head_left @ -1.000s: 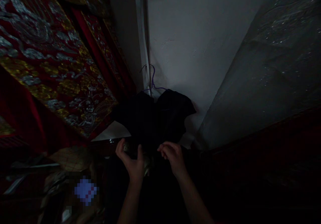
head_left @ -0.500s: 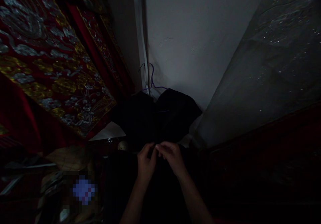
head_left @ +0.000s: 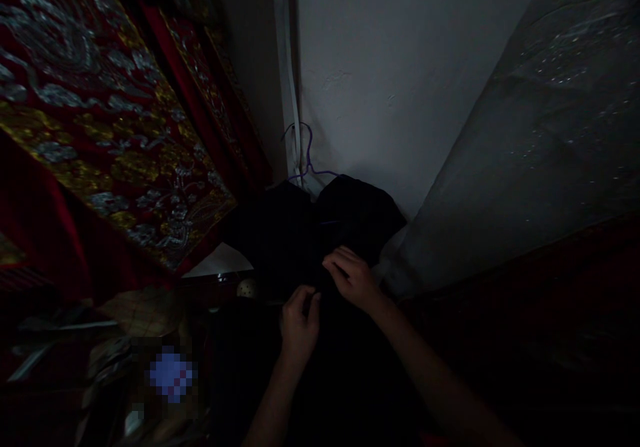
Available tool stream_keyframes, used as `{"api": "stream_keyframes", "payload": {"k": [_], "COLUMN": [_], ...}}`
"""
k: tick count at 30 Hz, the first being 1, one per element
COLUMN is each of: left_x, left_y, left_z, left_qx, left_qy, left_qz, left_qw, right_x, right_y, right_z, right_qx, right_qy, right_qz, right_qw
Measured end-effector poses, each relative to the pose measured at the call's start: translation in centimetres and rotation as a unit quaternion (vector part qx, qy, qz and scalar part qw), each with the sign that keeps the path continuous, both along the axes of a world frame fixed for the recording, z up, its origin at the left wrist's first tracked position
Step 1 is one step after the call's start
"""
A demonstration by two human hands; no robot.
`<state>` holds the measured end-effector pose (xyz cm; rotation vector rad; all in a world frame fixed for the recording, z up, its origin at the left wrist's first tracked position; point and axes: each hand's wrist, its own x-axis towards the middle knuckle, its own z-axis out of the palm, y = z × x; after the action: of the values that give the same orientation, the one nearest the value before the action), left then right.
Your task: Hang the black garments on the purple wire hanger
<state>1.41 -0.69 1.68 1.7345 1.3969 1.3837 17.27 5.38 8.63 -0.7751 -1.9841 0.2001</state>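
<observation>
A very dark garment (head_left: 280, 233) hangs from a thin purple clothes hanger (head_left: 310, 160), its shoulders spread and its neckline dipping in the middle. At the front of the garment, my left hand (head_left: 301, 323) is closed, thumb and forefinger bent together on the cloth. Higher up and to the right, my right hand (head_left: 353, 277) pinches at the front below the neckline, fingertips pressed together. The two hands are apart. The gloom hides the cloth between the fingertips and any fastening there.
The hanger hooks onto a pale strip (head_left: 295, 100) by a light wall (head_left: 390, 53). Red cloth with gold and silver embroidery (head_left: 125, 153) hangs on the left. A translucent sheet (head_left: 530, 140) covers the right side. A round holed object (head_left: 247, 288) and clutter lie lower left.
My right hand has left its place beside my left and moved up and right along the garment's front. My left hand stays low on the front. The view has shifted slightly.
</observation>
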Motion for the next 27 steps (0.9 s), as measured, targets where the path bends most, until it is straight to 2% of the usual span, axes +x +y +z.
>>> {"api": "stream_keyframes", "payload": {"k": [5,7,9,10,12,14,17,19,20,22,27], "left_x": [0.2,-0.1,-0.7,-1.0,-1.8,-2.4,-2.7,-2.3,-2.0,-1.4,-1.0], "left_y": [0.7,1.3,2.2,2.8,4.1,5.7,7.8,8.8,9.0,9.2,8.9], "left_z": [-2.2,-2.8,-2.4,-1.6,1.3,5.6,12.2,15.4,16.3,17.2,15.9], "left_qx": [-0.029,-0.032,-0.023,-0.009,0.043,0.121,0.229,0.271,0.284,0.301,0.325], "left_qy": [0.034,0.042,0.049,0.051,0.046,0.026,0.040,0.079,0.097,0.122,0.128], "left_qz": [-0.011,-0.022,-0.041,-0.049,-0.051,-0.031,-0.016,-0.044,-0.053,-0.054,-0.009], "left_qw": [0.999,0.998,0.998,0.997,0.997,0.992,0.973,0.958,0.953,0.944,0.937], "right_x": [0.8,0.3,-0.4,-0.9,-1.6,-2.1,-2.7,-2.9,-3.0,-3.2,-4.3], "right_y": [6.0,7.4,7.5,7.2,6.1,5.0,3.7,3.2,3.1,2.9,3.0], "right_z": [7.3,9.3,10.2,10.3,10.1,9.8,9.7,9.8,9.7,9.1,6.1], "right_qx": [0.120,0.130,0.114,0.097,0.052,-0.010,-0.107,-0.143,-0.149,-0.155,-0.199], "right_qy": [-0.046,-0.063,-0.058,-0.040,0.030,0.124,0.248,0.293,0.306,0.319,0.339], "right_qz": [-0.037,-0.042,-0.051,-0.059,-0.080,-0.086,-0.060,-0.047,-0.048,-0.060,-0.045], "right_qw": [0.991,0.989,0.990,0.993,0.995,0.988,0.961,0.944,0.939,0.933,0.918]}}
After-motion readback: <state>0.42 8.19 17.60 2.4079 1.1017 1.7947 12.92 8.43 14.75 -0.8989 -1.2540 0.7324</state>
